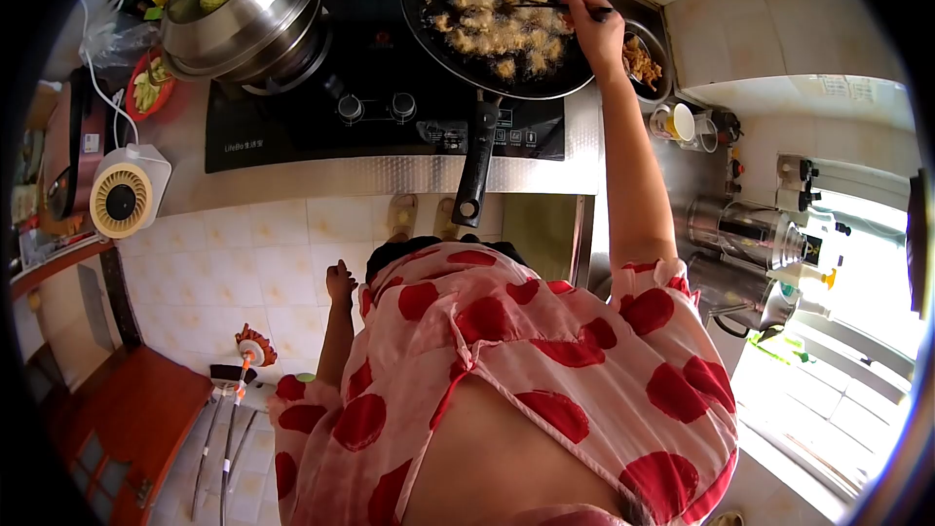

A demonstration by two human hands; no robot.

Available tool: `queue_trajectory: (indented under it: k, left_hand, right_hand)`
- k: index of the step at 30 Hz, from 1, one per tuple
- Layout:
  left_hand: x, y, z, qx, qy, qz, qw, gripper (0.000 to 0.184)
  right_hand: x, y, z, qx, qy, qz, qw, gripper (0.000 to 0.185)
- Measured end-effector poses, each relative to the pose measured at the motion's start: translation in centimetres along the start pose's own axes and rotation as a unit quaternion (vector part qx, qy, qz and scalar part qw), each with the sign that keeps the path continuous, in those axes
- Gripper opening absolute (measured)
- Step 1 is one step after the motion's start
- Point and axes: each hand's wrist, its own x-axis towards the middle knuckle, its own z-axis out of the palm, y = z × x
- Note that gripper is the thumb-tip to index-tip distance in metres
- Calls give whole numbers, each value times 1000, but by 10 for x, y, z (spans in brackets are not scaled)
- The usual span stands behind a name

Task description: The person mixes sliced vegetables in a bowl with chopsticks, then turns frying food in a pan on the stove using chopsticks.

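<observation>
My right hand (596, 31) is closed around dark chopsticks (541, 6), which reach over the wok from its right side. Their tips are among battered pieces of food (492, 24) bubbling in oil. The black wok (417, 19) sits on the cooktop (292, 127), its long handle (477, 161) pointing toward me. Low at my left side hangs my left hand (340, 280), its fingers curled and nothing visible in them. Just right of the wok, a metal bowl (666, 68) holds browned fried pieces (641, 63).
A lidded steel pot (243, 24) stands on the left of the cooktop. Beside it are a red bowl (162, 109) of cut vegetables and a small fan (125, 197). Cups (672, 123) and a steel canister (745, 232) line the right counter. Mop handles (231, 429) stand behind left.
</observation>
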Motion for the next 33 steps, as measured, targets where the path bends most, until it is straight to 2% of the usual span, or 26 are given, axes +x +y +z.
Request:
queue_trajectory:
  k: [1, 3, 5, 7, 11, 14, 17, 19, 23, 25, 27, 29, 31, 33]
  left_hand:
    - [1, -2, 1, 0, 0, -1, 1000, 37]
    - [2, -6, -4, -8, -2, 10, 1000, 37]
    - [2, -3, -2, -15, -2, 8, 1000, 37]
    - [2, 0, 1, -32, 6, 9, 999, 37]
    - [2, -1, 3, -27, 6, 4, 1000, 37]
    - [-1, 6, 7, -24, 1, 11, 1000, 36]
    - [-1, 6, 6, -38, -4, 12, 999, 36]
    - [3, 0, 4, -39, -5, 13, 999, 36]
    - [2, 0, 0, -14, -3, 6, 1000, 36]
    - [2, 1, 1, -9, -2, 11, 1000, 36]
    - [3, 1, 0, -4, 0, 16, 1000, 36]
    - [5, 2, 3, -31, -2, 21, 999, 36]
    - [6, 5, 6, -37, -4, 21, 999, 36]
    - [4, 5, 6, -40, -6, 21, 999, 36]
  right_hand:
    - [4, -7, 3, 0, -1, 0, 1000, 23]
    - [5, -14, 8, 46, 25, -71, 996, 24]
    - [25, 23, 21, 12, 24, -158, 987, 24]
    - [21, 17, 24, 13, -37, -71, 997, 23]
    - [12, -18, 35, 102, -26, -97, 990, 23]
    - [18, -1, 42, 7, -106, -158, 982, 20]
    - [5, -14, 21, -165, -55, -198, 965, 20]
    - [-3, -19, 8, -74, 4, -168, 983, 22]
    - [-19, -13, -8, -133, 34, -148, 980, 19]
    - [-33, -20, -3, 117, -49, -43, 991, 17]
    - [-44, -26, -8, 27, -127, -85, 988, 17]
    - [-48, -25, -14, -93, -57, -167, 980, 16]
    - [-52, -35, -21, -38, -16, -102, 994, 15]
    - [-60, -44, -26, -22, -6, -87, 996, 14]
